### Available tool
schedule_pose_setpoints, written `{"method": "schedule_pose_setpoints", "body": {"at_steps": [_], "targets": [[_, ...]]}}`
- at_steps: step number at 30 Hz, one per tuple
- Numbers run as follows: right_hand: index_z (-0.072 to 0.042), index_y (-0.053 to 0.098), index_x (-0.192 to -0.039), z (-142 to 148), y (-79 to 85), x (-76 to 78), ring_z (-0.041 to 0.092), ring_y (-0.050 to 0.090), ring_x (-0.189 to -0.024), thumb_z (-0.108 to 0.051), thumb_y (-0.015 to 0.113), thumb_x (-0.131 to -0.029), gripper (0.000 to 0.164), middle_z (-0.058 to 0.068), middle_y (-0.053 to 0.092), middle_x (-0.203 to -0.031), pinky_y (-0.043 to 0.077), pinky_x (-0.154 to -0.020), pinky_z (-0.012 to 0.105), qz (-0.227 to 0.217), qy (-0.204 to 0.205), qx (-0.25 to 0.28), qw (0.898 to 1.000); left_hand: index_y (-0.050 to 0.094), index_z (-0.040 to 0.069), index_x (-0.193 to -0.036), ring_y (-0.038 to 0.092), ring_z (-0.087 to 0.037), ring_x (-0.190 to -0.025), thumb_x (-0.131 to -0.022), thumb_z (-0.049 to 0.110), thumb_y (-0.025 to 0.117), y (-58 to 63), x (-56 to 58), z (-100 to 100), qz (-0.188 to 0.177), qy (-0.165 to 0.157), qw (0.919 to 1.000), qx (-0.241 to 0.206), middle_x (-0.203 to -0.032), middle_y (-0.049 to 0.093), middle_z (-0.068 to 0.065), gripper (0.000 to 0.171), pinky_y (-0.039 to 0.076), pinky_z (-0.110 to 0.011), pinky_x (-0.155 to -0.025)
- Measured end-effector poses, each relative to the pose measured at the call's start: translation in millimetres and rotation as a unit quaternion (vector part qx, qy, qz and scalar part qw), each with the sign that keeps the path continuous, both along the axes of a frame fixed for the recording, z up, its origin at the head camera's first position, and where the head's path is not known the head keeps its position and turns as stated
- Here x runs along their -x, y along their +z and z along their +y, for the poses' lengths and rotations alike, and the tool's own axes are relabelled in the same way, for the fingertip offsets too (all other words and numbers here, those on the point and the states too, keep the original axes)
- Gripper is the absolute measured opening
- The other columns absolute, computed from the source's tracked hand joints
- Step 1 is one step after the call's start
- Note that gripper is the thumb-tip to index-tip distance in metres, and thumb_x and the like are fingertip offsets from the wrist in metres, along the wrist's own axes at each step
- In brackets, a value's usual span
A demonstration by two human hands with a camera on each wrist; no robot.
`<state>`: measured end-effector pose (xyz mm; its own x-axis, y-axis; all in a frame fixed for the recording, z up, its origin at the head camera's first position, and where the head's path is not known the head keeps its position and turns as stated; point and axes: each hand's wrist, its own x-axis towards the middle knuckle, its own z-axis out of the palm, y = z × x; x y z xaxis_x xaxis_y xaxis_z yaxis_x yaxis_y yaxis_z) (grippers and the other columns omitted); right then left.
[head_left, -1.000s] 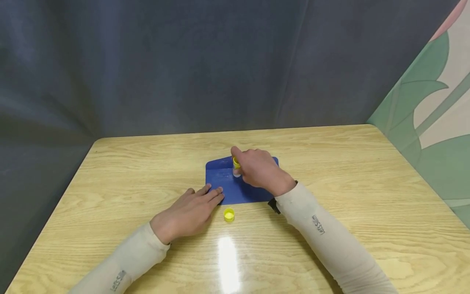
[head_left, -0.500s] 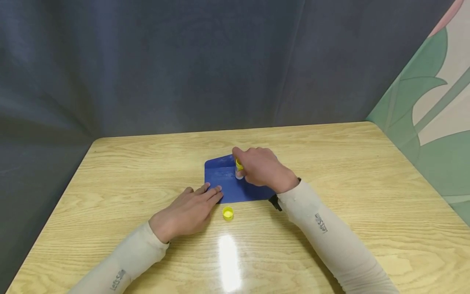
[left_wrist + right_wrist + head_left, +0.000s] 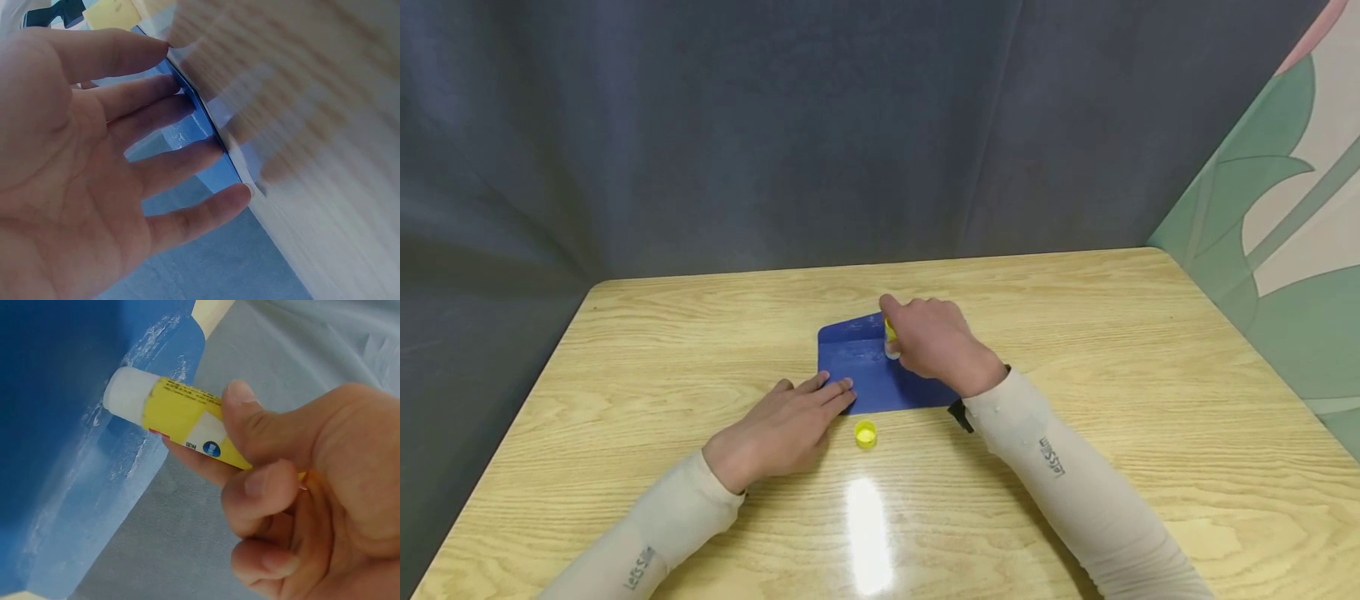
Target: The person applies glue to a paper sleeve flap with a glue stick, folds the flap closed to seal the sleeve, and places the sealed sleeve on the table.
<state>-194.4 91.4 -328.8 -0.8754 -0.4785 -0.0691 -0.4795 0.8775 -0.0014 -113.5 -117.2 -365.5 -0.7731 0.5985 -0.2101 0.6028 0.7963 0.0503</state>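
Note:
A blue envelope lies on the table with its flap opened toward the far side. My right hand grips a yellow glue stick, its white end against the envelope near the flap's fold. Whitish glue smears show along the flap and fold in the right wrist view. My left hand lies with fingers extended, fingertips pressing the envelope's near left corner. Just in front of the envelope sits the yellow cap. In the head view, my right hand hides the flap's right part.
The wooden table spreads around the envelope. A dark grey curtain hangs behind its far edge. On the right stands a wall panel with a green leaf pattern.
The glue stick in my right hand has shifted slightly right and away along the flap. My left hand keeps its place on the envelope, and the cap stays put.

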Motion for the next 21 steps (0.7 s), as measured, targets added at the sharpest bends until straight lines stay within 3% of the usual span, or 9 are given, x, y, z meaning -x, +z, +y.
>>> {"method": "schedule_pose_setpoints", "body": {"at_steps": [12,21], "targets": [[-0.014,0.054,-0.118,-2,-7.6,2.4,0.021,0.061,-0.067,-0.03,0.073,-0.091,0.037,0.003,0.066,-0.079,0.049,-0.056,0.033,0.005,0.042,0.07,0.997,0.046,0.013,-0.15,0.038,-0.033,-0.146,-0.101,0.016,0.052,-1.0,1.9,-1,-0.003,0.007,0.9999,-0.008,-0.158,0.042,-0.002,0.049,0.042,-0.063,-0.105],[-0.014,0.054,-0.116,-8,-12.6,2.0,0.017,0.058,-0.059,-0.032,0.067,-0.095,0.031,0.002,0.065,-0.073,0.046,-0.051,0.03,0.023,0.052,0.085,0.995,0.046,0.01,-0.149,0.038,-0.036,-0.146,-0.102,0.017,0.049,-2.8,3.2,2,-0.006,0.003,0.9999,-0.01,-0.157,0.042,-0.005,0.048,0.042,-0.061,-0.106]]}}
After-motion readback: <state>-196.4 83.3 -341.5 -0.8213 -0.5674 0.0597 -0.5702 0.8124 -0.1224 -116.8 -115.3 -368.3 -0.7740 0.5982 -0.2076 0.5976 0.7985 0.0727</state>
